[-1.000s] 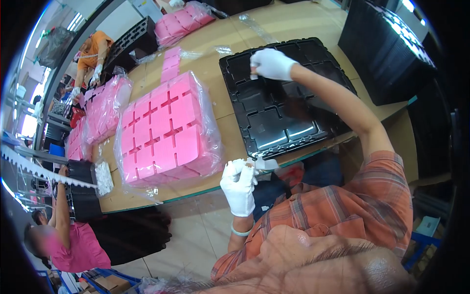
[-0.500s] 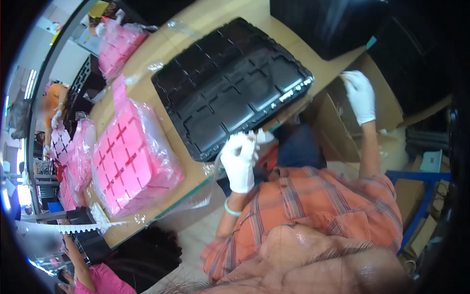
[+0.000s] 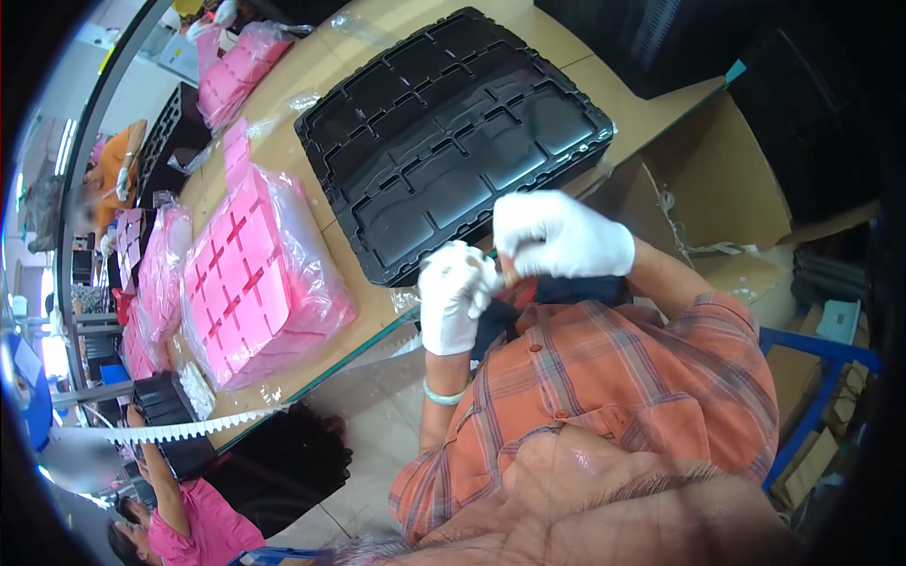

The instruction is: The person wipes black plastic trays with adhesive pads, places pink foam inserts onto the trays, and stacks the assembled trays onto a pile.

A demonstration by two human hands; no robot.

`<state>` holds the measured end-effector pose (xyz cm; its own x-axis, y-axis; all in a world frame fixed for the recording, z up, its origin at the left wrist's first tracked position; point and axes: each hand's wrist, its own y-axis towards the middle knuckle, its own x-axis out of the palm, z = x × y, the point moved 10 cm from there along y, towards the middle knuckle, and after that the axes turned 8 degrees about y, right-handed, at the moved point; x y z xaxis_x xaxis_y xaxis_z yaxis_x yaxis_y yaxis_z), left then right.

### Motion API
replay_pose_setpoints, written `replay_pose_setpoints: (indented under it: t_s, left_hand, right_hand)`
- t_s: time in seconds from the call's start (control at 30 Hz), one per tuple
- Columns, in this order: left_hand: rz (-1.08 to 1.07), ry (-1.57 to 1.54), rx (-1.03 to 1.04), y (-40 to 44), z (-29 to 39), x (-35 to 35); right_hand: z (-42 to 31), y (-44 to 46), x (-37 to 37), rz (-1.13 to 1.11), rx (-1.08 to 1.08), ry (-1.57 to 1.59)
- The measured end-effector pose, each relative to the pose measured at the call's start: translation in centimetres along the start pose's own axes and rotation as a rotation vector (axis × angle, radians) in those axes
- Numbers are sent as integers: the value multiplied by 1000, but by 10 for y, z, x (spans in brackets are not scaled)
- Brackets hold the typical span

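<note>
My left hand (image 3: 453, 294), in a white glove, is closed in a pinch in front of the black tray stack's near edge. My right hand (image 3: 557, 236), also gloved in white, has its fingers pressed together close by. Something small and pale shows between the two hands, but I cannot make out what it is. Just beyond them, a black molded plastic tray (image 3: 444, 141) with cross-shaped grooves lies on the wooden table (image 3: 330, 363).
Pink divider pieces in a clear plastic bag (image 3: 250, 283) lie left of the tray. An open cardboard box (image 3: 727, 179) stands at right beside a blue frame (image 3: 812, 396). A toothed white strip (image 3: 179, 429) crosses the lower left. Other people work at the left, one in pink (image 3: 203, 524).
My right hand has come from the cardboard box over to my left hand, and its fingers have closed. My left hand stays near the tray's edge, still pinched. The view has shifted slightly.
</note>
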<state>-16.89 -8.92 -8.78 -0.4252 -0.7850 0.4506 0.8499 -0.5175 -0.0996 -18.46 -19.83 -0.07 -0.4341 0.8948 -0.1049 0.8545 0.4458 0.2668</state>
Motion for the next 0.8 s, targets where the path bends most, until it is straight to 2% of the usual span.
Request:
replay_pose_setpoints:
  t_s: [0.03,0.07,0.13,0.2,0.23,0.27,0.3,0.33,0.37,0.4,0.47,0.57,0.8]
  left_hand:
    - [-11,46,-109,-2,-17,6]
    - [-31,79,-178,-4,-18,29]
    - [-40,-72,-352,-12,-43,40]
    - [-34,87,-226,2,-43,25]
    - [74,90,-213,1,-42,14]
    - [183,93,-197,-1,-33,9]
    - [181,178,-152,-2,-26,5]
    - [198,246,-133,-4,-15,8]
    - [188,270,-133,-5,-14,8]
    - [179,294,-133,-6,-13,8]
    - [207,255,-109,-8,-10,1]
    - [244,205,-106,-11,-10,-6]
    - [235,241,-100,-16,-4,-2]
  right_hand:
    - [-15,0,10,-63,-100,-36]
    - [-27,-3,14,-33,-131,-219]
    - [-21,-6,10,-52,-66,-215]
    - [-14,-6,-28,42,26,-127]
    - [-16,-6,-56,148,122,-269]
    - [-6,-8,-92,288,109,-304]
    - [0,-7,-127,379,93,-477]
    - [6,-8,-157,491,280,-627]
    - [10,-4,-174,489,234,-865]
    - [23,-1,-187,513,304,-955]
    - [34,2,-195,499,366,-1004]
    - [37,5,-199,448,297,-995]
    - [14,20,-157,292,133,-1414]
